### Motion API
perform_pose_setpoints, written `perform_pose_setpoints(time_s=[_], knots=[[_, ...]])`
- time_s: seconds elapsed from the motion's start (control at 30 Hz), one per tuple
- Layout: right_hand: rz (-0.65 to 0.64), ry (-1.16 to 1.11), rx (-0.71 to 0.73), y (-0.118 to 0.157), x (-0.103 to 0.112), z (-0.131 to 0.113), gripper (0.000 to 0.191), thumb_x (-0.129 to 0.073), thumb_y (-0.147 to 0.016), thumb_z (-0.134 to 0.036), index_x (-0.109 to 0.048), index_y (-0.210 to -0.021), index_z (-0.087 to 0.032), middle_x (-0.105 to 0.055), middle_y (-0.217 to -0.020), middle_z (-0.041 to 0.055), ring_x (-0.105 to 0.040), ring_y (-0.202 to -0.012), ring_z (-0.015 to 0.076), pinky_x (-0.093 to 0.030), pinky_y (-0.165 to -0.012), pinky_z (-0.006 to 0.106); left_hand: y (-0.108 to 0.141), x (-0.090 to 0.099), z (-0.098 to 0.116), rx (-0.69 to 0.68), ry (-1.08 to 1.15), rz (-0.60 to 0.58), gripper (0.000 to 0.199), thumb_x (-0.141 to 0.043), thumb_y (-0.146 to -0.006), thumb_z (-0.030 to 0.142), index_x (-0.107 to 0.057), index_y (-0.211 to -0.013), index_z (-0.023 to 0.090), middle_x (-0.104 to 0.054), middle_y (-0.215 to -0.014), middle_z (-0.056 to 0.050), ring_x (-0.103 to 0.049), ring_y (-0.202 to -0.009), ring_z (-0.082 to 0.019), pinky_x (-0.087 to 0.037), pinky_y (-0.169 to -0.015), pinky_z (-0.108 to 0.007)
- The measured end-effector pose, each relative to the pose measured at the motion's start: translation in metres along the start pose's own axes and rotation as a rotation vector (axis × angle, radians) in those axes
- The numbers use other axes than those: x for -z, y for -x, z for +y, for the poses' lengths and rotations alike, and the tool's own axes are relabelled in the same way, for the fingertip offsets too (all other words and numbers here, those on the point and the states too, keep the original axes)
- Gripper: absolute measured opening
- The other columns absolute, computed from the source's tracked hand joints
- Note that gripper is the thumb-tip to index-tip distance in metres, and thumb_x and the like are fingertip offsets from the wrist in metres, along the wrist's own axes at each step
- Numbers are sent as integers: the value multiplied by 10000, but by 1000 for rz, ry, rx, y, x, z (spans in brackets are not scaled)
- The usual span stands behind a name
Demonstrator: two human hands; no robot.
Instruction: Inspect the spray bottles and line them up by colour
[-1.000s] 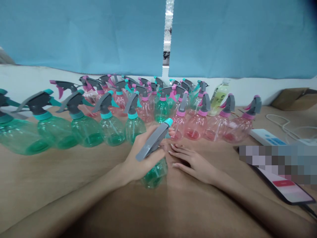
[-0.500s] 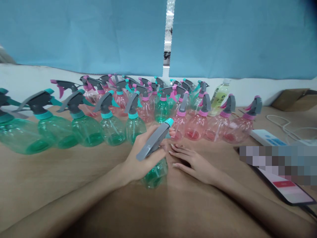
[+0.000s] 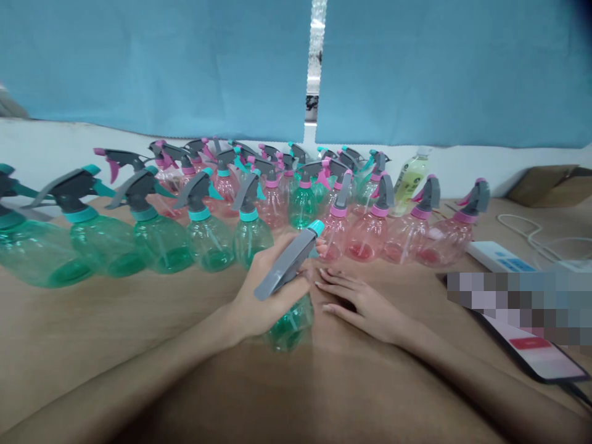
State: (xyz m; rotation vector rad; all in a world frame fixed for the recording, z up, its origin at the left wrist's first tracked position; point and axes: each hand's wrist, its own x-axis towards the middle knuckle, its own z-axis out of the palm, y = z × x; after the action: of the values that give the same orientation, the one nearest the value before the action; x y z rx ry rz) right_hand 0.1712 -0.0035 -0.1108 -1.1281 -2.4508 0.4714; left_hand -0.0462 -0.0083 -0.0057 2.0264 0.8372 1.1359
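My left hand [image 3: 266, 302] is wrapped round the neck of a green spray bottle [image 3: 291, 324] at the middle of the table. The bottle's grey head with a turquoise nozzle tip shows above the fingers, pointing away to the right; its collar and trigger are hidden by the hand. Just right of it, my right hand [image 3: 365, 305] lies palm down on the wooden table [image 3: 185, 364], fingers spread and holding nothing. Beyond my left hand stand a green spray bottle [image 3: 210, 243] and others like it, in a row. Pink spray bottles [image 3: 367, 237] continue that row to the right.
More pink and green spray bottles crowd behind the front row. A drink bottle with a pale green label [image 3: 411, 179] stands behind the pink ones. On the right are a phone [image 3: 546, 361], a white power strip [image 3: 499, 256], white cables [image 3: 522, 225] and a brown cardboard piece [image 3: 550, 185].
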Motion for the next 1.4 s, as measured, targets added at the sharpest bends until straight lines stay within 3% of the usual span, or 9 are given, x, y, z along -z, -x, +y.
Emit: perform_pose_setpoints(time_s=[0.67, 0.93, 1.17, 1.4], knots=[[1, 1, -4, 0, 0, 0, 499, -437, -920, -501, -449, -1367, -280, -382, -1466, 26, -291, -1377, 237, -261, -1126, 491, 2, 4, 3, 30, -44, -49, 124, -487, -732, 117, -466, -828, 193, -553, -756, 18, -486, -619, -121, -379, -582, -276], [-6, 12, -11, 0, 1, -1, 514, -423, -922, -512, -431, -1378, -276, -385, -1463, 27, -285, -1381, 227, -254, -1131, 484, 1, 4, -1, 16, -51, -38, 73, -501, -753, 173, -507, -824, 192, -559, -771, 6, -506, -631, -125, -402, -567, -268], [-8, 0, -14, 0, 2, -2, 512, -420, -924, -509, -429, -1378, -272, -378, -1465, 27, -289, -1379, 228, -252, -1129, 494, 1, 2, 2, 36, -45, -9, 147, -501, -722, 135, -456, -836, 216, -459, -636, 56, -457, -560, -117, -409, -555, -270], [-33, 20, -29, -1, 3, -3, 533, -406, -926, -521, -435, -1378, -242, -364, -1474, 35, -272, -1386, 224, -238, -1139, 476, 3, 0, 2, 65, -66, 27, 90, -516, -739, 182, -453, -798, 209, -471, -652, 38, -540, -665, -157, -450, -601, -290]])
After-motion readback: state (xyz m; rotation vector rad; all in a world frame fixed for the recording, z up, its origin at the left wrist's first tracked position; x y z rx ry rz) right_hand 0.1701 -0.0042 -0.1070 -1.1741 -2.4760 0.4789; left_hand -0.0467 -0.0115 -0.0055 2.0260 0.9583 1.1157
